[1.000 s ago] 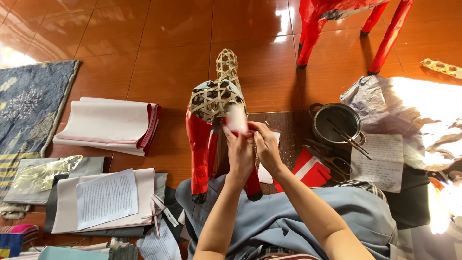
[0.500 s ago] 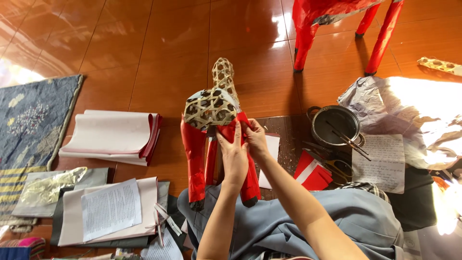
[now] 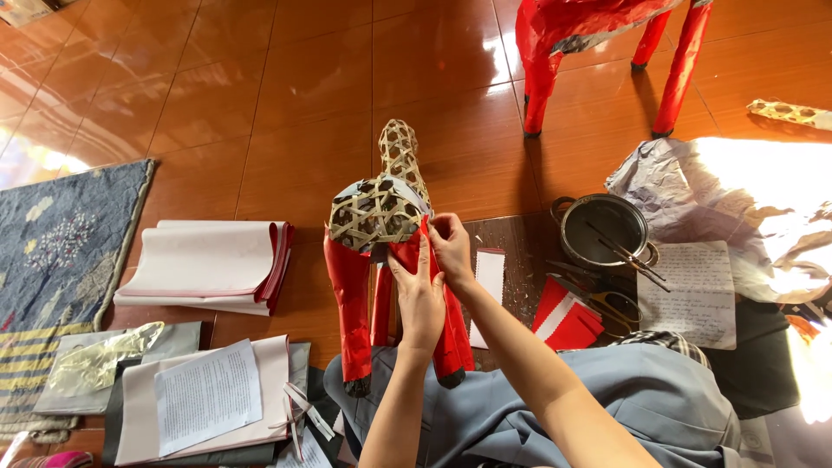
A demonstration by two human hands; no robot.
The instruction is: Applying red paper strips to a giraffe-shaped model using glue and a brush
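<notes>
Partly hidden: red paper (image 3: 407, 260) on woven animal frame (image 3: 379, 211), pressed flat under left hand (image 3: 420, 299), pinched by right hand (image 3: 451, 247); fingertips barely discernible, frame's near legs cut behind knee.

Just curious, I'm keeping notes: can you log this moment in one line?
left hand: pressing red paper on woven frame | right hand: pinching paper edge | nearby: pot, scissors

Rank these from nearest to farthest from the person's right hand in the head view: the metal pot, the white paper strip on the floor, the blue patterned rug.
From the right hand:
1. White paper strip, just to its right on the floor.
2. Metal pot, farther right, with sticks resting in it.
3. Blue patterned rug, far off at the left edge.
</notes>
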